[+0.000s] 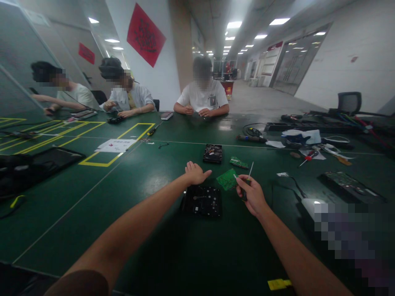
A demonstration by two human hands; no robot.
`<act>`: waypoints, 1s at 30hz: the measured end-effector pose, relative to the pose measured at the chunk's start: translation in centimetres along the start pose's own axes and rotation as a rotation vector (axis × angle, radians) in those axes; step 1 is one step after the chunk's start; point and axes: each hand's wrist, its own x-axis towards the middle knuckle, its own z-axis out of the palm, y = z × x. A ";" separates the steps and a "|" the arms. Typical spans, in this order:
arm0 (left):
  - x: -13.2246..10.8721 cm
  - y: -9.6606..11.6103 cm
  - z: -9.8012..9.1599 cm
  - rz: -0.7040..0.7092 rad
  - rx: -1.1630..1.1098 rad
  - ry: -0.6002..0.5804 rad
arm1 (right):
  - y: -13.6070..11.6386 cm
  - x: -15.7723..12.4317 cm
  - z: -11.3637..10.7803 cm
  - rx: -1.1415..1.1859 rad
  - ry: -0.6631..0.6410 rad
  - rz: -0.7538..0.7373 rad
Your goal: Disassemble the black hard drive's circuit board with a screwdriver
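Note:
My right hand point(251, 194) is closed on a green circuit board point(227, 179), pinched by its edge between thumb and finger. A screwdriver point(251, 170) is in the same hand, its metal shaft pointing up and away. My left hand point(195, 174) is open, with thumb stretched out and nothing in it. It hovers over or rests at the far edge of a black flat casing point(202, 202) with small screw points; I cannot tell whether they touch. Beyond the hands lie an open black box-like unit point(212, 153) and a smaller green circuit board point(238, 163).
A boxy device with an exposed board point(352, 187) lies at right, with a red screwdriver point(308, 157) and cables behind it. White paper point(115, 145) and a yellow-handled screwdriver point(152, 130) lie left. Three people sit along the table's far side.

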 end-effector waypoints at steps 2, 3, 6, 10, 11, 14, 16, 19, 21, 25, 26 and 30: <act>-0.8 1.5 0.9 0.038 -0.021 -0.038 | -0.1 -0.1 0.0 0.009 0.004 -0.003; -1.2 2.1 1.4 0.055 -0.032 -0.050 | -0.1 -0.1 0.0 0.016 0.006 -0.004; -2.2 3.3 2.1 0.095 -0.076 -0.061 | -0.3 -0.2 -0.1 0.048 0.001 0.000; -2.3 3.1 1.0 0.137 -0.169 -0.020 | -0.3 -0.1 -0.2 0.069 -0.005 0.002; -2.1 2.7 0.4 0.149 -0.201 -0.001 | -0.2 -0.1 -0.3 0.068 -0.005 0.003; -1.4 0.9 -1.7 0.172 -0.318 0.068 | -0.1 0.0 -0.4 0.064 -0.007 0.005; -1.1 -0.9 -2.8 0.168 -0.410 0.121 | -0.1 0.0 -0.4 0.062 -0.008 0.003; -1.6 -3.9 -3.7 0.115 -0.550 0.241 | 0.1 0.1 -0.5 0.055 -0.012 0.002; -2.7 -5.7 -3.7 0.074 -0.632 0.336 | 0.2 0.3 -0.5 0.053 -0.018 0.000; -5.5 -7.9 -3.0 0.039 -0.745 0.414 | 0.2 0.4 -0.6 0.062 -0.014 0.009; -6.1 -8.0 -2.8 0.046 -0.763 0.416 | 0.1 0.4 -0.7 0.064 -0.017 0.015; -8.0 -7.2 -3.1 0.060 -0.768 0.428 | -0.1 0.1 -0.7 0.063 -0.038 0.033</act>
